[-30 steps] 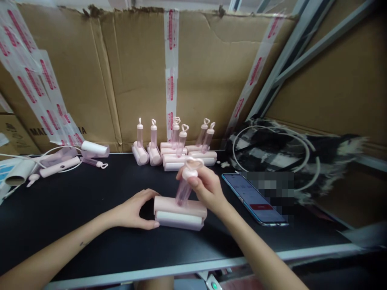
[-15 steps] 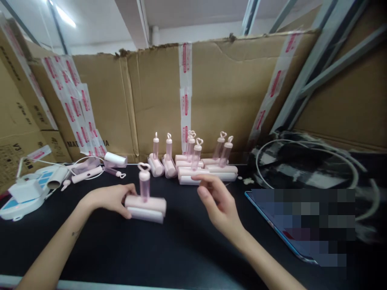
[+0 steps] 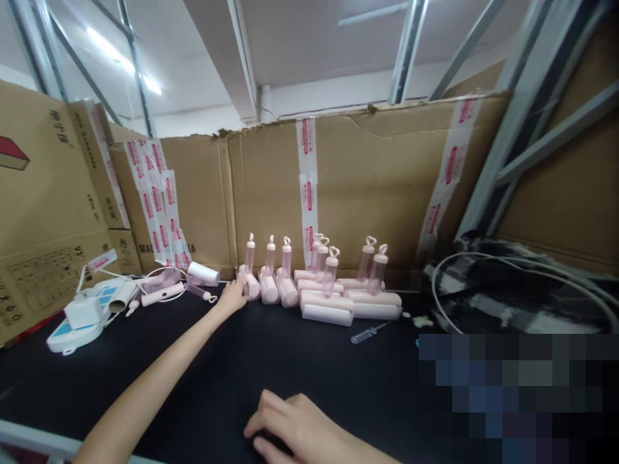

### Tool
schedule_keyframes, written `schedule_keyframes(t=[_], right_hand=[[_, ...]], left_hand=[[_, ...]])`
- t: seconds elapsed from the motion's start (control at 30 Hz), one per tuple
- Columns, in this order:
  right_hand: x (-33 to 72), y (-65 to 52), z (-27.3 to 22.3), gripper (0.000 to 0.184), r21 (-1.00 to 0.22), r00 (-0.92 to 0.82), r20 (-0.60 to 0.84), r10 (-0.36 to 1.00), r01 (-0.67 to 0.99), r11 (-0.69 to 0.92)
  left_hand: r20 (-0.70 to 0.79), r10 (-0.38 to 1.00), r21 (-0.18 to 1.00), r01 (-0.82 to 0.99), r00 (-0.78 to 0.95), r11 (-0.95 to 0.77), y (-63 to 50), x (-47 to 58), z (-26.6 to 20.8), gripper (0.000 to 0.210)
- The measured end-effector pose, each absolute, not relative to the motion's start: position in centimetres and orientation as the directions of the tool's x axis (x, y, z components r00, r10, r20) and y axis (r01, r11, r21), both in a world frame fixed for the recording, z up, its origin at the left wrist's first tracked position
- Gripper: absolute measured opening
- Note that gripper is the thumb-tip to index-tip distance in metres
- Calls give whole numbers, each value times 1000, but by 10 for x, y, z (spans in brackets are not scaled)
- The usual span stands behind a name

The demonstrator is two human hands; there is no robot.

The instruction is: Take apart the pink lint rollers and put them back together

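At the left end of the back row, my left hand (image 3: pixel 234 296) is closed around the near side of a pink cylinder with an upright tube (image 3: pixel 249 283); its fingertips are partly hidden. The tube is translucent and topped by a small loop. Two like it, a middle one (image 3: pixel 269 287) and a right one (image 3: pixel 287 289), stand close beside it. My right hand (image 3: pixel 297 428) hovers low over the near part of the black table, fingers loosely bent and apart, with nothing visible in them.
More pink cylinders with heart-looped tubes (image 3: pixel 327 308) stand to the right, before a cardboard wall (image 3: pixel 387 180). Near them lies a small screwdriver (image 3: pixel 366 334). A power strip (image 3: pixel 77 335) and loose pink parts (image 3: pixel 162 294) sit left; a coiled cable (image 3: pixel 438 283) and black plastic lie right.
My left hand has carried the pink cylinder with its tube back to the row's left end, where it now stands. The right hand has drawn back toward me, uncovering the screwdriver. The view has tilted up.
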State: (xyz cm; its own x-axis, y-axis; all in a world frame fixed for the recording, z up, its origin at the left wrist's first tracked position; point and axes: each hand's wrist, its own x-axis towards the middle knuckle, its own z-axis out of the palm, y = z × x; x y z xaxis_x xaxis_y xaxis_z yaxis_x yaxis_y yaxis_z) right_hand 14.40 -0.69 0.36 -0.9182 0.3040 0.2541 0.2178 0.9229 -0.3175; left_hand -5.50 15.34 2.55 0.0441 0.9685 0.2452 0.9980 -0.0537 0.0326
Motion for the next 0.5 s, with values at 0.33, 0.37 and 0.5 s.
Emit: schedule_keyframes(t=[0.33, 0.37, 0.5], right_hand=[[144, -6, 5, 20, -291, -917, 281, 283, 200, 936], [144, -6, 4, 20, -281, -919, 284, 275, 195, 940], [143, -6, 4, 20, -240, -924, 288, 251, 184, 953]], left_hand=[[225, 972, -12, 997, 71, -70, 160, -144, 38, 36], [208, 976, -3, 998, 60, -60, 161, -151, 36, 40], [174, 984, 48, 998, 32, -41, 162, -160, 21, 75]])
